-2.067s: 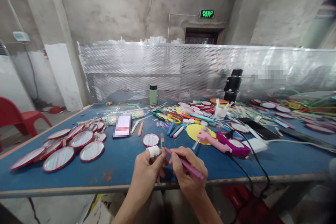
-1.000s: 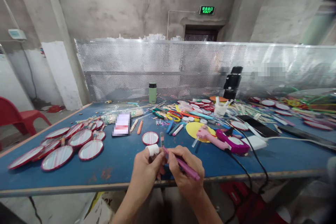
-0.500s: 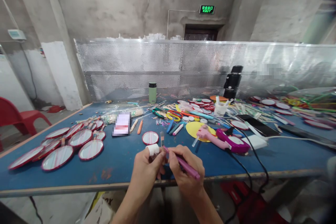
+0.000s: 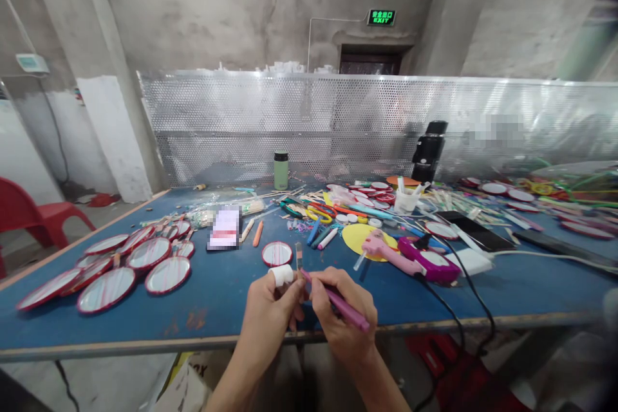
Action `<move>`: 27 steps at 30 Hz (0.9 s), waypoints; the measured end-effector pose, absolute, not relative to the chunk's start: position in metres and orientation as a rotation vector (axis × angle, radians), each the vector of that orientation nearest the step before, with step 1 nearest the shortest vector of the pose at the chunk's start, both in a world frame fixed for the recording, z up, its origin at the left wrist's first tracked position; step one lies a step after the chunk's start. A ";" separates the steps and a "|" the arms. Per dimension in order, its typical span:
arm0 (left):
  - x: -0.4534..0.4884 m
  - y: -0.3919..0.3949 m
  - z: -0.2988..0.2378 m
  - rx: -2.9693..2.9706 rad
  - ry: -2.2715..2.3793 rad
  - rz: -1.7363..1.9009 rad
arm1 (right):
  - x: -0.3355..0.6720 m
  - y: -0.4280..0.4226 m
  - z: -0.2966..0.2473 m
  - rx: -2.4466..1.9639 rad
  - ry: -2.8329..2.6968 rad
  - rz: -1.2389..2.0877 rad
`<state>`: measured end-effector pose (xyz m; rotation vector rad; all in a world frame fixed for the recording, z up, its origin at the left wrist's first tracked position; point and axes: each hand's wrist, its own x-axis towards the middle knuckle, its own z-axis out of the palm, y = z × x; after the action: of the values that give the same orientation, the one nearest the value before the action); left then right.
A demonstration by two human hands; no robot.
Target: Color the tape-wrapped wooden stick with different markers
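Note:
Pinched in my left hand (image 4: 270, 312) is a flat, thin wooden stick (image 4: 299, 250), upright above the fingertips. A white band or wrap (image 4: 283, 275) sits around the index finger of that hand. My right hand (image 4: 345, 312) is closed around a purple marker (image 4: 348, 310), whose tip meets the stick close to my left thumb. A reddish mark shows on the stick; the lower end is hidden by my fingers. Just beyond my left hand lies a round disc with a red rim (image 4: 277, 253).
Several red-rimmed discs (image 4: 106, 286) lie at the left, near a phone (image 4: 224, 230). A pink glue gun (image 4: 389, 251) rests right of my hands, its cable running over the table edge. Behind are loose markers (image 4: 328, 238), a green bottle (image 4: 280, 172) and a perforated metal screen (image 4: 232, 109).

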<state>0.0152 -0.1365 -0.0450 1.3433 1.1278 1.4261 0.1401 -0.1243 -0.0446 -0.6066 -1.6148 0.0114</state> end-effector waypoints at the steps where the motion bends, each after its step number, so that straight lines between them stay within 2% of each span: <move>1: 0.015 -0.137 -0.044 1.343 1.126 1.425 | 0.140 -0.125 -0.044 -0.609 -1.615 0.014; 27: 0.016 -0.138 -0.041 1.313 1.154 1.419 | 0.140 -0.126 -0.043 -0.692 -1.590 -0.040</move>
<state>0.0161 -0.1381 -0.0408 1.3128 1.1537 1.4193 0.1404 -0.1265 -0.0433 -0.6919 -1.5896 -0.0403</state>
